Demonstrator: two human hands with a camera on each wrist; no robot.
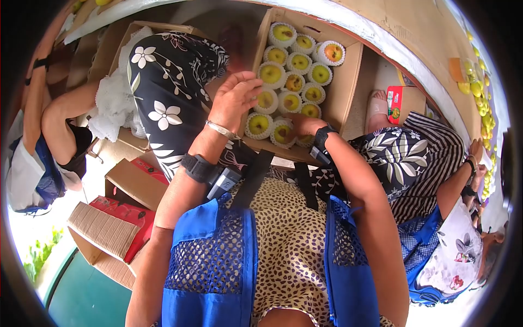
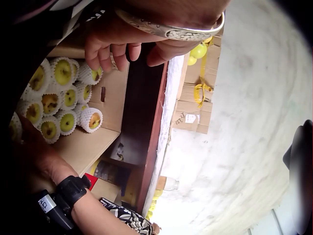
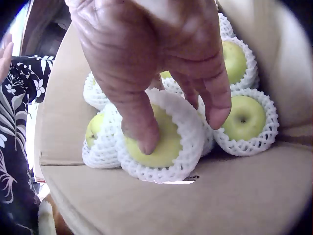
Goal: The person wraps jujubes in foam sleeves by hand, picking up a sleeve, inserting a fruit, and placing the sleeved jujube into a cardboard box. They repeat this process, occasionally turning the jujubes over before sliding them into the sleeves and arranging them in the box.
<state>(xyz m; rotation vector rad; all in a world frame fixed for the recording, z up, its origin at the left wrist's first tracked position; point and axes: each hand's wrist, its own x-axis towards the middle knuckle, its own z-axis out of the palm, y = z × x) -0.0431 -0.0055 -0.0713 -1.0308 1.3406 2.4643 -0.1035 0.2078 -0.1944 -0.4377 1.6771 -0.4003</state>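
Observation:
My right hand (image 1: pixel 306 125) reaches into the near side of a cardboard box (image 1: pixel 348 90) of yellow-green apples in white foam nets. In the right wrist view it grips a netted apple (image 3: pixel 164 142), the thumb pressed on its skin beside the net's edge; some fingers are hidden behind the fruit. Another netted apple (image 3: pixel 246 117) sits to the right of the fingers. The left hand (image 1: pixel 237 98) hovers over the box's left edge, its fingers loosely bent with nothing in them, as the left wrist view also shows.
White foam nets (image 1: pixel 111 109) are heaped left of the patterned trousers. Opened cardboard boxes (image 1: pixel 103 229) stand at lower left. A red-and-tan carton (image 1: pixel 400 103) lies beyond a foot on the right. Behind the apple box runs a ledge (image 1: pixel 403 27). Other people sit at both sides.

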